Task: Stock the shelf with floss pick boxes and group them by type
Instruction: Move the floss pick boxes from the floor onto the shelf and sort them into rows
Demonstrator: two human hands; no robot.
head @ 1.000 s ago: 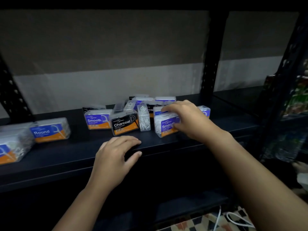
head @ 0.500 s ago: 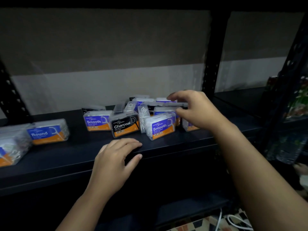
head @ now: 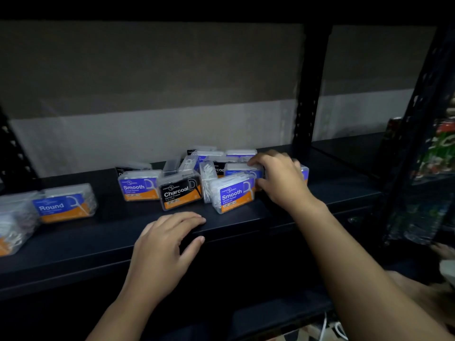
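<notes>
Several clear floss pick boxes lie in a loose heap on the black shelf (head: 103,232). At the front stand a blue Smooth box (head: 139,187), a black Charcoal box (head: 181,191) and a second, tilted Smooth box (head: 234,194). My right hand (head: 280,178) reaches into the heap, its fingers curled over the top of a blue box (head: 240,168) behind the tilted one. My left hand (head: 165,244) rests flat on the shelf's front edge, holding nothing. A Round box (head: 65,203) sits at the left, beside more boxes (head: 12,222) cut off by the frame.
A black upright post (head: 307,94) stands behind the heap to the right. A second black rack with coloured packets (head: 438,156) is at the far right. A lower shelf (head: 258,316) runs below, with white cables (head: 327,328) on a patterned floor.
My right hand has dropped from above the heap onto the blue box behind the tilted Smooth box. The left hand has stayed on the shelf edge.
</notes>
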